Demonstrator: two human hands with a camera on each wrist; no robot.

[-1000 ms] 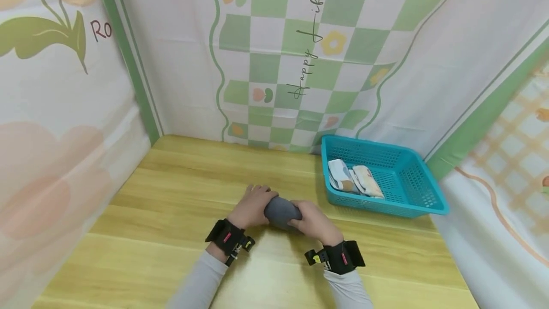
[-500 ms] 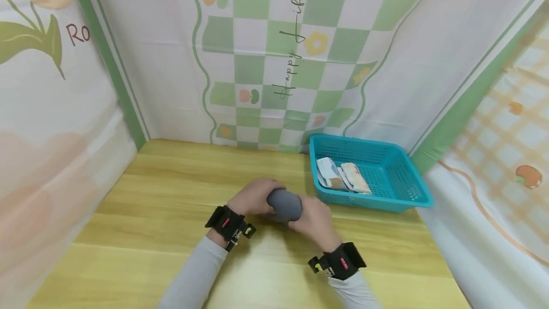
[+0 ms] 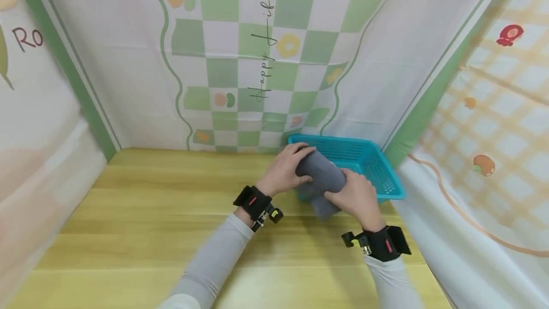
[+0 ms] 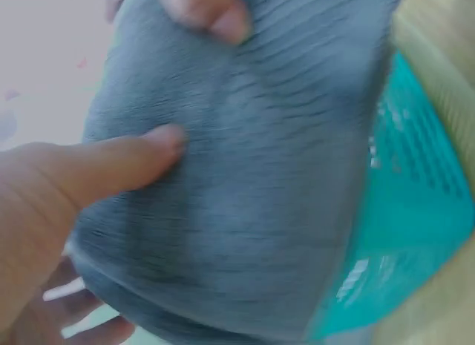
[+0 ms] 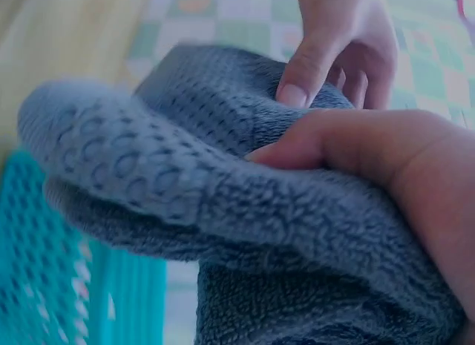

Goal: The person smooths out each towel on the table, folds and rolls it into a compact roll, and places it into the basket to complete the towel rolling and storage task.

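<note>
A rolled grey towel is held in the air between both hands, over the near left edge of a teal mesh basket. My left hand grips its far end, the thumb pressed on the cloth. My right hand grips the near end, thumb lying along the roll. A loose flap of towel hangs below the roll. The towel hides most of the basket's inside.
The basket stands at the back right of a wooden table, close to the patterned cloth walls that enclose the table on three sides. Both forearms wear grey sleeves and black wrist straps.
Both hands have lifted the rolled towel off the table and carried it right and away, to above the basket's near edge. The view has turned right.
</note>
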